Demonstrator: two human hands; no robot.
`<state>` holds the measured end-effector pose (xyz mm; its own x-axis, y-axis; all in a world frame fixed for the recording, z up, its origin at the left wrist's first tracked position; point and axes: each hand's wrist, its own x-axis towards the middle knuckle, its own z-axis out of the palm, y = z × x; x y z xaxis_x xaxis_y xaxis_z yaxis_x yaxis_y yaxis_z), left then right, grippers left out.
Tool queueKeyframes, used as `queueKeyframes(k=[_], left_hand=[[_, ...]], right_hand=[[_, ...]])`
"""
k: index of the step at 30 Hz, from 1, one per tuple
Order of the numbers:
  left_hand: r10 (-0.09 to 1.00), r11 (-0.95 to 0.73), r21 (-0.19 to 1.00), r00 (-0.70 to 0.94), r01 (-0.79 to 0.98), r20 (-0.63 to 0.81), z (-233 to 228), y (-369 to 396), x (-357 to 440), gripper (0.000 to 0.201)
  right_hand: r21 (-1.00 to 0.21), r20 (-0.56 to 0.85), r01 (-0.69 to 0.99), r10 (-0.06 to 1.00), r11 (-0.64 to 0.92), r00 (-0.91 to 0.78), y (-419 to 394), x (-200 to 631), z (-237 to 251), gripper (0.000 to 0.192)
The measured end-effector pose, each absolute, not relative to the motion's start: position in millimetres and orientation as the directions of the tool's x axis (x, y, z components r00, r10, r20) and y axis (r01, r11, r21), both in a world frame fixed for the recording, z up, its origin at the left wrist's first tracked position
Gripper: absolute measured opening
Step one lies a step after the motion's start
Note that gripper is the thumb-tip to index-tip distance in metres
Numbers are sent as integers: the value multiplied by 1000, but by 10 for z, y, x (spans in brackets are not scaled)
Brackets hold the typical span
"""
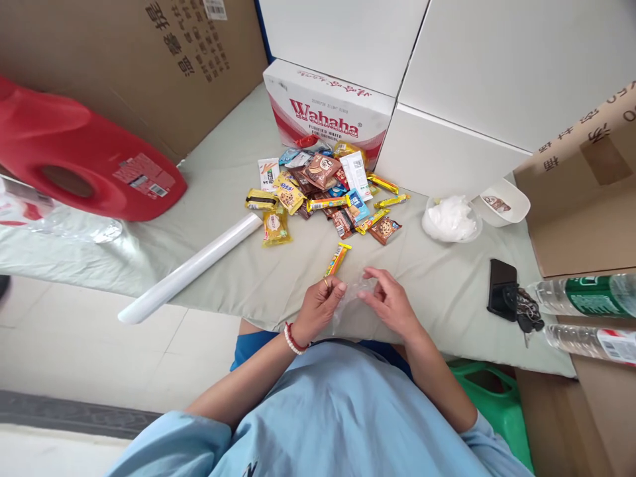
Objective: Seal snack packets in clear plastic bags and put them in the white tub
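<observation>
The fingers of the left hand (318,305) press together, thumb against forefinger, and seem to pinch the clear film (354,293) at its left edge. Those of the right hand (392,306) are spread, thumb and forefinger apart, at the film's right side; whether they touch it I cannot tell.

A yellow stick (338,258) rises just beyond the left hand, its near end meeting the fingers; whether it is gripped or lying there, I cannot say. It looks light and slim, its wrapper slick and its contents perhaps easy to snap, so a gentle hold around the middle would suit it. The film looks almost weightless, limp and clingy; its edges are best parted between fingertip and thumb.

Farther out on the cloth (442,285), snacks (320,171) lie heaped against the white-and-red carton (328,109). To the left are a pale roll (193,268), slanting over the near edge, and a big red jug (89,152). To the right stand a bowl (477,232) of white plastic (450,217) and a tray (519,204); nearer lie a phone (501,285), keys (530,315) and two bottles (596,296).
</observation>
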<state>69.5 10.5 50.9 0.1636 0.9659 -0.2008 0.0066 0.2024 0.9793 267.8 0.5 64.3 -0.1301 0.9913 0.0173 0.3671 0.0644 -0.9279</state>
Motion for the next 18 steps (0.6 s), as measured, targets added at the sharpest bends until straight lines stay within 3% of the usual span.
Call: queueKeyframes(k=[3, 6, 11, 16, 18], left_hand=[[986, 146, 989, 76, 22, -148, 512, 162, 611, 48], [990, 128, 992, -68, 9, -127, 466, 206, 397, 42], [948, 276, 961, -158, -24, -276, 321, 118, 118, 43], [929, 344, 939, -160, 30, -335, 257, 61, 169, 43], [935, 338, 940, -135, 48, -329, 270, 88, 218, 44]], right_hand=[[-945, -12, 320, 971, 67, -240, 163, 2693, 645, 22], [-981, -10, 190, 980, 28, -197, 154, 2964, 665, 20], [-996, -69, 60, 992, -62, -109, -52, 3423, 588, 11], [-965, -26, 258, 998, -39, 56, -210, 3381, 454, 13], [-943, 48, 330, 999, 40, 17, -230, 3277, 442, 24]])
